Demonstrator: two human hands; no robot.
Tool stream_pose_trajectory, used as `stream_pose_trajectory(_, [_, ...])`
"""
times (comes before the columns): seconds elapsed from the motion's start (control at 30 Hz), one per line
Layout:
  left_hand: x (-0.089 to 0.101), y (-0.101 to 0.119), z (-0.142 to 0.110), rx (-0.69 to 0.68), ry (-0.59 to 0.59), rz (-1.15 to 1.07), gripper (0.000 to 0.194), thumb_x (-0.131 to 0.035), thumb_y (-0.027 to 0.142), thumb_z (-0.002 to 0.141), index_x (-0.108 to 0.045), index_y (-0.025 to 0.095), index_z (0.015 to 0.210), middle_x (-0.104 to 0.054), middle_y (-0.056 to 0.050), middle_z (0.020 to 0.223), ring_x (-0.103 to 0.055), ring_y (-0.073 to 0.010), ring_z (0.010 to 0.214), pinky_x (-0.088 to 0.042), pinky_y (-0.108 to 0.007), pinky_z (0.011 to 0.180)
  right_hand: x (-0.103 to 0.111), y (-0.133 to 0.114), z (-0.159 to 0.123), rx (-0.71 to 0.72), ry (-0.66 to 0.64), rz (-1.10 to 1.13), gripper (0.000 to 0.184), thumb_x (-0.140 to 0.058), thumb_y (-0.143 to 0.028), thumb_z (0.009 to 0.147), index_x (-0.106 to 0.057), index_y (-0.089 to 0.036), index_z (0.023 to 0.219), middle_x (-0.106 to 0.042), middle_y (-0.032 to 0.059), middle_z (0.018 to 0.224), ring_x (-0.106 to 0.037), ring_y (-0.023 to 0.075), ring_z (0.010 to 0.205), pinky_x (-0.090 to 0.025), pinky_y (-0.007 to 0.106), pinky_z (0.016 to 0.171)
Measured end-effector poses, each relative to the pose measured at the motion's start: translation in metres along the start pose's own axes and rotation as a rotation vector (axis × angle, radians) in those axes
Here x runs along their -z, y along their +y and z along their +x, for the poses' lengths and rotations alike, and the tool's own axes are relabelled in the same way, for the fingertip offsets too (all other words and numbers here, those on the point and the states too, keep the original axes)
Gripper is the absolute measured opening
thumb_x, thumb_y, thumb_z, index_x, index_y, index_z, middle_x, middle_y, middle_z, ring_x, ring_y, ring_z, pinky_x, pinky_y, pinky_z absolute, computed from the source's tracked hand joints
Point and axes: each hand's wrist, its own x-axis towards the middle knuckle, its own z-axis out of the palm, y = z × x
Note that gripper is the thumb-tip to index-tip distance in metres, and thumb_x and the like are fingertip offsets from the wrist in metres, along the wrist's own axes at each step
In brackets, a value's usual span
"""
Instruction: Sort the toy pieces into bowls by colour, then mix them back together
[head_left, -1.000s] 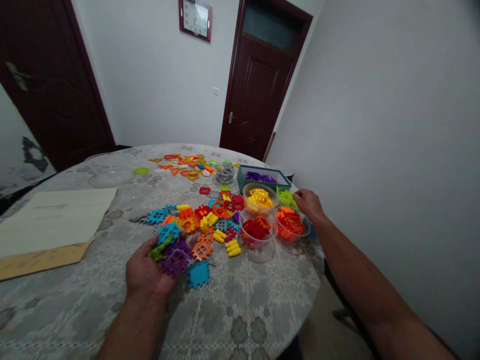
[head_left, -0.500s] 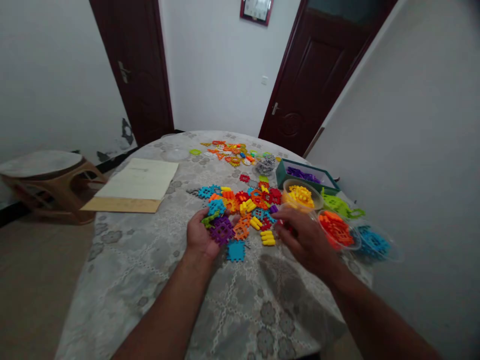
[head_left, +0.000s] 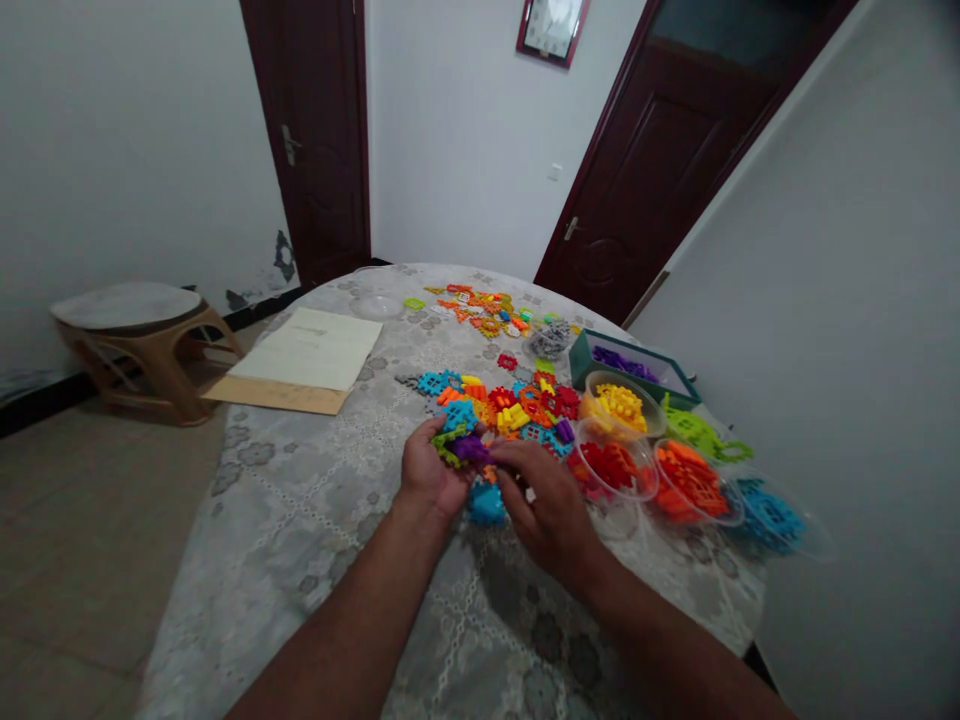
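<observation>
Toothed plastic building pieces rest in my left hand (head_left: pixel 429 468), fingers curled round them: a light green piece (head_left: pixel 448 447) and a purple piece (head_left: pixel 471 449). A blue piece (head_left: pixel 459 416) appears just above them; whether it is joined to them I cannot tell. My right hand (head_left: pixel 551 505) has come in from the right, its thumb and fingertips pinched at the purple piece's right edge. A flat blue square piece (head_left: pixel 487 503) lies on the table below, between both hands. Beyond them spreads a mixed pile with yellow pieces (head_left: pixel 513 417) and red pieces (head_left: pixel 566 402).
Clear tubs on the right hold yellow pieces (head_left: pixel 619 407), red pieces (head_left: pixel 609 465), orange pieces (head_left: pixel 688 478) and blue pieces (head_left: pixel 770 515). Behind them stands a green box (head_left: pixel 679 382) with purple pieces. Paper sheets (head_left: pixel 307 350) lie at the left; a stool (head_left: pixel 146 345) stands beyond the table.
My right hand has moved left from beside the pile to the purple piece in my left hand. The purple piece has turned edge-on. The view has shifted, and the red tub now shows.
</observation>
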Motion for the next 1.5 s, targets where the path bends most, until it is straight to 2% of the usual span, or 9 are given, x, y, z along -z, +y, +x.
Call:
stream_pose_trajectory(0.17, [-0.003, -0.001, 0.000, -0.061, 0.049, 0.008, 0.017, -0.058, 0.021, 0.087, -0.070, 0.011, 0.095, -0.072, -0.011, 0.075, -0.072, -0.0240, 0.066, -0.064, -0.041, 0.066, 0.022, 0.006, 0.003, -0.538, 0.071, 0.438, 0.033, -0.063, -0.052, 0.098, -0.067, -0.021, 0.108, -0.067, -0.0016, 0.067, -0.061, 0.0163, 0.055, -0.052, 0.028, 0.051])
stream_pose_trajectory(0.4, [-0.004, -0.002, -0.002, -0.056, 0.067, 0.059, 0.013, -0.059, 0.018, 0.088, -0.069, 0.012, 0.094, -0.073, -0.012, 0.081, -0.074, -0.0256, 0.075, -0.065, -0.058, 0.084, 0.116, 0.061, 0.049, -0.415, -0.026, -0.103, 0.033, -0.063, -0.047, 0.095, -0.077, -0.019, 0.106, -0.075, 0.0030, 0.082, -0.067, 0.0161, 0.065, -0.052, 0.027, 0.059])
stream_pose_trajectory(0.57, [-0.008, -0.001, -0.006, -0.025, 0.049, 0.122, 0.011, -0.059, 0.016, 0.089, -0.068, 0.013, 0.094, -0.074, -0.011, 0.081, -0.075, -0.0247, 0.074, -0.067, -0.056, 0.080, 0.195, 0.121, 0.109, -0.496, 0.242, -0.538, 0.034, -0.057, -0.036, 0.092, -0.080, -0.014, 0.104, -0.077, 0.0063, 0.081, -0.068, 0.0179, 0.069, -0.053, 0.029, 0.068])
stream_pose_trajectory(0.7, [-0.009, -0.001, -0.009, 0.009, 0.051, 0.135, 0.014, -0.061, 0.014, 0.087, -0.069, 0.012, 0.098, -0.075, -0.010, 0.080, -0.075, -0.0242, 0.070, -0.068, -0.055, 0.076, 0.220, 0.141, 0.127, -0.516, 0.376, -0.628, 0.040, -0.053, -0.027, 0.090, -0.077, -0.008, 0.116, -0.079, 0.0152, 0.102, -0.071, 0.0232, 0.087, -0.055, 0.037, 0.087])
stream_pose_trajectory(0.83, [-0.005, -0.003, -0.007, 0.032, 0.019, 0.142, 0.012, -0.063, 0.015, 0.087, -0.069, 0.012, 0.097, -0.075, -0.011, 0.080, -0.076, -0.0251, 0.071, -0.068, -0.053, 0.074, 0.190, 0.129, 0.112, -0.447, 0.334, -0.620, 0.037, -0.055, -0.028, 0.090, -0.078, -0.014, 0.116, -0.079, 0.0138, 0.111, -0.071, 0.0247, 0.098, -0.052, 0.039, 0.097])
stream_pose_trajectory(0.97, [-0.004, -0.005, -0.006, 0.038, -0.006, 0.162, 0.009, -0.064, 0.013, 0.088, -0.068, 0.012, 0.097, -0.074, -0.010, 0.081, -0.075, -0.0239, 0.071, -0.068, -0.054, 0.075, 0.125, 0.081, 0.080, -0.210, 0.064, -0.419, 0.031, -0.060, -0.034, 0.096, -0.077, -0.020, 0.119, -0.078, 0.0078, 0.106, -0.071, 0.0208, 0.090, -0.055, 0.036, 0.088])
stream_pose_trajectory(1.17, [-0.005, -0.006, -0.011, 0.040, -0.115, 0.166, 0.014, -0.063, 0.013, 0.091, -0.069, 0.013, 0.103, -0.076, -0.012, 0.089, -0.075, -0.0224, 0.073, -0.068, -0.048, 0.076, 0.050, 0.018, 0.055, 0.094, -0.191, -0.141, 0.037, -0.061, -0.022, 0.100, -0.065, -0.022, 0.137, -0.069, 0.0126, 0.134, -0.070, 0.0188, 0.100, -0.059, 0.037, 0.092])
stream_pose_trajectory(1.33, [-0.004, -0.008, -0.010, 0.075, -0.184, 0.191, 0.019, -0.063, 0.012, 0.092, -0.069, 0.014, 0.110, -0.077, -0.012, 0.095, -0.076, -0.0228, 0.073, -0.068, -0.046, 0.073, 0.031, 0.019, 0.062, 0.155, -0.254, -0.148, 0.034, -0.065, -0.010, 0.096, -0.069, -0.020, 0.129, -0.069, 0.0142, 0.131, -0.065, 0.0234, 0.123, -0.054, 0.044, 0.107])
stream_pose_trajectory(1.5, [-0.004, -0.007, -0.005, 0.122, -0.200, 0.135, 0.018, -0.056, 0.018, 0.099, -0.070, 0.010, 0.108, -0.077, -0.013, 0.096, -0.076, -0.0219, 0.075, -0.068, -0.044, 0.076, 0.026, 0.020, 0.059, 0.142, -0.188, -0.132, 0.020, -0.065, -0.014, 0.099, -0.069, -0.021, 0.117, -0.070, 0.0114, 0.127, -0.065, 0.0213, 0.122, -0.054, 0.040, 0.107])
